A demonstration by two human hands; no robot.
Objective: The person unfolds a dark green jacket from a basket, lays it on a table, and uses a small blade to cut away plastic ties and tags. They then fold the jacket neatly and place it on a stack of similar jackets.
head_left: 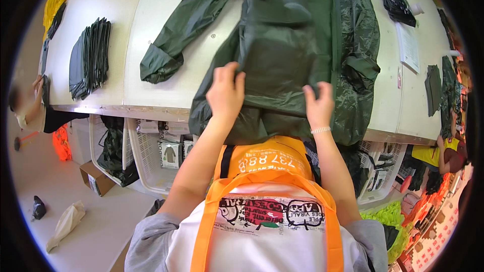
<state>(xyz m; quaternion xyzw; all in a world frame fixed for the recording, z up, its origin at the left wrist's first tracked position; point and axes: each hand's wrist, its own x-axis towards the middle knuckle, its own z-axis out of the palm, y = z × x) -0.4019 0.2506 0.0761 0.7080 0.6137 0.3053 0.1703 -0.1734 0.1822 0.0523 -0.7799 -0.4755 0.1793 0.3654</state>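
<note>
Coat: a dark green, glossy, long-sleeved raincoat of thin coated cloth [320, 25], spread in front of you on the white worktable [146, 0], lower part draped over the near edge.
Panel: a dark, flat, roughly rectangular piece [277, 55] lies over the coat's middle, between your hands; blurred, so can't tell if it's separate or a folded part of the coat.
Handling: coat looks light, limp and slick; likely slides on itself and creases easily, not fragile. Panel seems a bit flatter; stiffness can't be judged.
Where to hold: both side edges of the panel, thumbs on top, pinch rather than press; on loose coat cloth, a wider grip would probably slip less.
Left hand: your left hand [225, 90] is half curled, thumb and forefinger near the panel's left edge; can't tell if cloth is pinched.
Right hand: your right hand [319, 106] is partly open, thumb and fingers parted, by the panel's lower right; no clear hold seen.
Sleeves: the left sleeve [186, 30] angles out flat over the table, cuff bunched; the right sleeve [358, 65] lies crumpled along the coat's side.
Around you: a fanned stack of dark folded pieces [91, 60] on the table, left; a white slatted plastic basket [143, 168] below the edge; a co-worker's hand [38, 84] far left.
</note>
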